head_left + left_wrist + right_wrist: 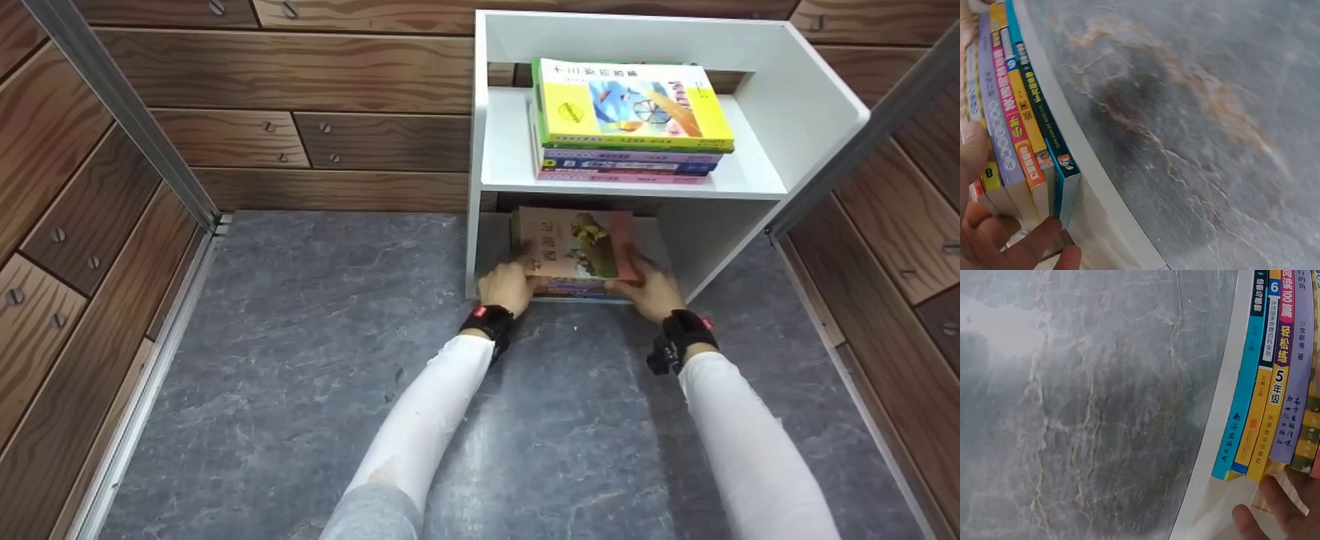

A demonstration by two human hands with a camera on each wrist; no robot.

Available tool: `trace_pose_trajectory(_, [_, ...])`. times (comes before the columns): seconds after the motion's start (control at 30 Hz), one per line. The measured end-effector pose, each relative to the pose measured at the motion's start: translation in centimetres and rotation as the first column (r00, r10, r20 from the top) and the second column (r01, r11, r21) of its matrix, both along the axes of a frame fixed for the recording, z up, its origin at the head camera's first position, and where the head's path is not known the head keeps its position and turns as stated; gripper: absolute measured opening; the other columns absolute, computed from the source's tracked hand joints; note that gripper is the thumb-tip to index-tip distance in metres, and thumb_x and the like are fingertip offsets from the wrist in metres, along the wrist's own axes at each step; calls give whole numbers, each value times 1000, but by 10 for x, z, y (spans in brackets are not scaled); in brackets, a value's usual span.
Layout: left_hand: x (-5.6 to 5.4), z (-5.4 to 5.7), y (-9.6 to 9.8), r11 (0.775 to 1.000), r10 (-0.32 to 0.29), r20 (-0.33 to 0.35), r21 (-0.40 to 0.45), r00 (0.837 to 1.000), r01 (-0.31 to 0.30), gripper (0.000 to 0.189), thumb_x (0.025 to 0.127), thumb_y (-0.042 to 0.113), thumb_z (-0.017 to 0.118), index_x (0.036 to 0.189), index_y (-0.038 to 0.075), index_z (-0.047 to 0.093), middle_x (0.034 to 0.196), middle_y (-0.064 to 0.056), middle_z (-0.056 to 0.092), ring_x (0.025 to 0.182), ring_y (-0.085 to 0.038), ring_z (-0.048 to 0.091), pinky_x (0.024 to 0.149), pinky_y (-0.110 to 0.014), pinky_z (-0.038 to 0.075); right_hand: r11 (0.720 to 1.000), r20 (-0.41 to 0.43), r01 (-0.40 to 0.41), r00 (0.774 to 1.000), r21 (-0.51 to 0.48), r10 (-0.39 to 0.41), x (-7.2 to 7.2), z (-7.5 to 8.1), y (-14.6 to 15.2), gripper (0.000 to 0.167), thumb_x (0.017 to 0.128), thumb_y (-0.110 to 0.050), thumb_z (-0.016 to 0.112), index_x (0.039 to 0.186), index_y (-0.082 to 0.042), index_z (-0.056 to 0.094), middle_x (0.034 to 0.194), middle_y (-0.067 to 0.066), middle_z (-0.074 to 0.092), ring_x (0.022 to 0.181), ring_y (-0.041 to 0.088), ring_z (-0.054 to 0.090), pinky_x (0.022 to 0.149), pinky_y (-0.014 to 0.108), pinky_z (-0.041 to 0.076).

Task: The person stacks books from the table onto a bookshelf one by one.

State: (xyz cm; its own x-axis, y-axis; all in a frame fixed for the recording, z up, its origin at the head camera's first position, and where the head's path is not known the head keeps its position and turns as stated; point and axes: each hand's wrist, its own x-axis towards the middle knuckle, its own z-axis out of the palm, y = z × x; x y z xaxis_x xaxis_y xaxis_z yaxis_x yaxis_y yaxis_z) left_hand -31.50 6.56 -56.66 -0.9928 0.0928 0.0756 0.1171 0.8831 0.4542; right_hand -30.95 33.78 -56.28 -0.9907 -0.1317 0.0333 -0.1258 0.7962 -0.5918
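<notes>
A stack of books (577,286) lies on the lower level of a small white shelf, its spines facing the front. On top is a pale book (574,244) with a picture cover and a reddish right edge. My left hand (508,286) grips the stack's left end, thumb across the spines and fingers around the side. At the opposite end, my right hand (654,291) holds the stack with its thumb in front. Teal, yellow, pink and purple spines show in both wrist views, the teal book (1239,422) being lowest, close over the white shelf board (1100,185).
On the upper shelf (510,161) sits another stack, topped by a yellow and white book (637,105). The shelf's side walls (817,97) flank both stacks. Grey marbled floor (337,300) spreads in front, with wood-patterned walls (300,67) and metal strips around it.
</notes>
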Motion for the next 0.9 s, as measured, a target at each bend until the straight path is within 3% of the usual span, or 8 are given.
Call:
trace_pose_trajectory(0.1, [0, -4, 0, 999, -37, -12, -21, 999, 36, 72, 94, 55, 70, 155, 22, 50, 121, -10, 74, 99, -31, 74, 79, -48, 60, 1000, -28, -8, 1000, 11, 8, 0, -3, 1, 87, 99, -39, 71, 164, -4, 25, 166, 25, 27, 150, 49, 29, 122, 62, 26])
trace_pose_trajectory(0.2, [0, -4, -4, 997, -74, -83, 4, 994, 75, 90, 91, 50, 76, 164, 22, 32, 145, -11, 61, 99, -31, 74, 78, -47, 60, 1000, -58, -5, 998, -8, 4, 0, -3, 2, 92, 98, -39, 73, 165, -4, 22, 167, 25, 26, 151, 49, 27, 123, 62, 24])
trace_pose_trajectory(0.3, [1, 1, -11, 992, -123, -177, -16, 976, 122, 94, 91, 48, 79, 165, 21, 29, 158, -11, 48, 105, -31, 72, 84, -46, 59, 1000, -89, 11, 996, -25, -13, 1, 2, 5, 95, 96, -40, 74, 165, -2, 20, 166, 28, 25, 150, 52, 27, 122, 63, 23])
trace_pose_trajectory(0.4, [7, 12, -20, 983, -183, -243, -66, 953, 172, 89, 93, 52, 74, 165, 21, 31, 164, -10, 42, 120, -31, 66, 99, -49, 54, 998, -122, 51, 991, -20, -53, 4, 13, 10, 96, 96, -43, 72, 164, 2, 20, 162, 36, 27, 146, 58, 27, 120, 67, 23])
trace_pose_trajectory(0.53, [17, 30, -34, 963, -268, -340, -113, 901, 243, 80, 98, 55, 65, 163, 20, 36, 164, -9, 40, 135, -31, 56, 113, -51, 44, 993, -181, 114, 976, -38, -119, 13, 34, 16, 97, 96, -50, 70, 163, 2, 23, 161, 39, 26, 146, 61, 23, 119, 70, 20])
trace_pose_trajectory(0.67, [29, 47, -58, 950, -311, -471, -150, 825, 272, 74, 100, 54, 63, 160, 16, 41, 165, -9, 38, 138, -32, 53, 115, -53, 42, 988, -284, 141, 946, -68, -154, 25, 52, 18, 93, 97, -52, 68, 164, -4, 26, 166, 29, 24, 149, 54, 24, 120, 69, 21])
trace_pose_trajectory(0.77, [38, 56, -85, 960, -281, -549, -161, 787, 231, 74, 98, 53, 66, 158, 16, 43, 166, -8, 37, 139, -32, 51, 114, -57, 42, 987, -360, 146, 919, -66, -160, 36, 61, 18, 86, 98, -51, 66, 165, -12, 28, 170, 18, 24, 151, 48, 26, 118, 70, 24])
trace_pose_trajectory(0.9, [46, 55, -129, 983, -179, -619, -152, 765, 107, 80, 91, 56, 73, 156, 17, 46, 165, -7, 39, 141, -33, 49, 114, -59, 41, 987, -407, 158, 900, -35, -158, 55, 66, 21, 81, 101, -53, 61, 166, -19, 28, 174, 6, 16, 156, 44, 18, 122, 69, 15])
